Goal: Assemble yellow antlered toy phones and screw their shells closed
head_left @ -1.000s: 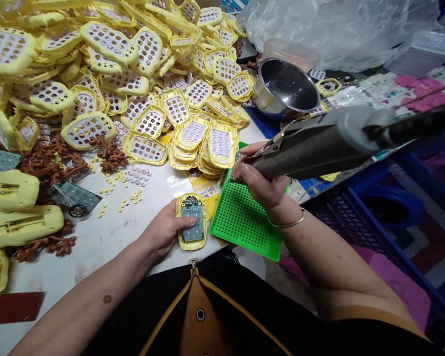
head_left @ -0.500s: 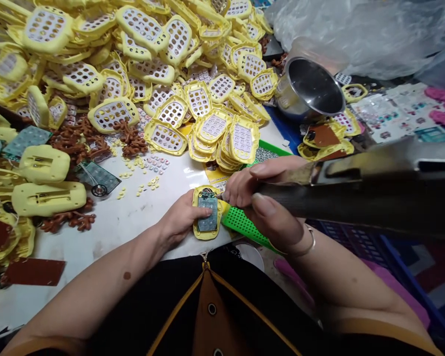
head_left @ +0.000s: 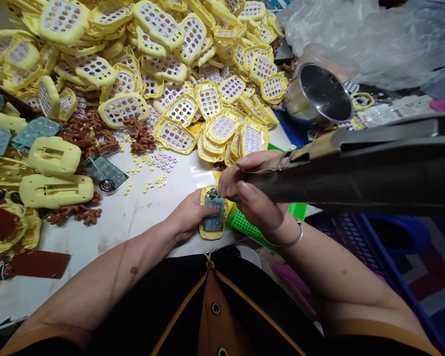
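My left hand (head_left: 189,215) grips a yellow plastic toy shell (head_left: 206,232) at the table's front, its thumb lying on the green circuit board (head_left: 214,212) set inside. In my right hand (head_left: 252,190) is a long, dark electric screwdriver (head_left: 341,170), slanting in from the right. My right fingers are wrapped round its front end, close above the upper part of the shell. They hide the tip and whatever it touches. Under my right hand lies a green perforated basket (head_left: 246,222), partly covered.
A big heap of yellow shells (head_left: 159,29) fills the back. Left are yellow battery backs (head_left: 57,190), a loose circuit board with speaker (head_left: 104,170) and brown antler-like pieces (head_left: 92,131). A steel pot (head_left: 319,96) stands back right; a blue crate (head_left: 356,237) is at right.
The screwdriver and my right hand have shifted left and in over the shell's upper part, covering its top right corner. My left hand keeps its hold; the whole view has swung slightly.
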Motion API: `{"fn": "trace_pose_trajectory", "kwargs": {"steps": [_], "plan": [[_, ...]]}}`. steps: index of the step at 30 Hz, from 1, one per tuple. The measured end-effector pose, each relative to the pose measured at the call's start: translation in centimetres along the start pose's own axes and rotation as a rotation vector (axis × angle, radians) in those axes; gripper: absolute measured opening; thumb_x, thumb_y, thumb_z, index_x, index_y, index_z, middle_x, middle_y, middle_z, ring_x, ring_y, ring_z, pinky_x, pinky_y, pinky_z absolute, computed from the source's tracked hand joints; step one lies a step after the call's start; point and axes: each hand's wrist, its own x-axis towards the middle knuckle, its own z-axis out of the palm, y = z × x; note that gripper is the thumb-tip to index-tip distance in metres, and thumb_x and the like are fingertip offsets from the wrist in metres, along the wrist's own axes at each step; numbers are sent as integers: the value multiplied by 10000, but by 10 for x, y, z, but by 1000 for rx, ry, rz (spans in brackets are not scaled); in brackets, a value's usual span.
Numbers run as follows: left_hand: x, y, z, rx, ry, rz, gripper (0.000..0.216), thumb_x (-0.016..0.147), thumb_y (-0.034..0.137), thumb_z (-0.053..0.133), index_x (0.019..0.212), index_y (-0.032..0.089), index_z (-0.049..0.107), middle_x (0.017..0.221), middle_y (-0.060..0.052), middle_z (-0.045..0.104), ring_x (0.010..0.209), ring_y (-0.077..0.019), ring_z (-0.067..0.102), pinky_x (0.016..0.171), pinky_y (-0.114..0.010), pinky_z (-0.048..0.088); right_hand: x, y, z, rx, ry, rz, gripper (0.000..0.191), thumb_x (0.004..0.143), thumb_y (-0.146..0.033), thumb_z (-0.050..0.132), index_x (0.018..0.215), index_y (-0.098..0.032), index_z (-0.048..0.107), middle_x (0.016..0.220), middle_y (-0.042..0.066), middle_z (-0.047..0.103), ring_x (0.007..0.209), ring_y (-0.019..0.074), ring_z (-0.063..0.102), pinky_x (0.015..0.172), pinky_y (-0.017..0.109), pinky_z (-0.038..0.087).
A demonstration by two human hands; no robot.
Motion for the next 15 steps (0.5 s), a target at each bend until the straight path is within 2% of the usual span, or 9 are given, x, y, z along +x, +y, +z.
{"fn": "trace_pose_trajectory", "kwargs": {"steps": [3, 7, 13, 15], "plan": [[0, 0, 0, -2, 4, -9, 349, 600, 19, 623, 917, 161, 596, 776, -4, 638, 703, -160, 594, 721, -329, 476, 0, 0, 0, -19, -8, 37, 339, 872, -587, 396, 1078, -326, 464, 783, 23, 507, 602, 190, 538, 579, 392, 504], [0, -2, -2, -13, -5, 2, 360, 597, 45, 662, 934, 158, 612, 806, -26, 658, 748, -181, 610, 753, -341, 472, 3, -5, 2, 111, 11, -21, 216, 877, -457, 498, 1063, -358, 454, 707, -16, 494, 572, 181, 526, 556, 373, 493], [2, -2, -3, 4, -30, 0, 438, 590, 103, 717, 1017, 148, 631, 862, -56, 685, 812, -217, 630, 804, -377, 470, 5, -2, 6, 207, 66, -144, 219, 850, -358, 574, 1057, -345, 504, 667, -42, 496, 525, 155, 503, 505, 343, 459], [2, -2, -4, 8, -42, 2, 450, 589, 105, 718, 1029, 147, 634, 864, -58, 688, 815, -220, 632, 803, -377, 472, 4, 0, 5, 200, 72, -86, 219, 832, -404, 594, 1029, -340, 522, 670, -41, 510, 532, 156, 510, 512, 350, 464]]}}
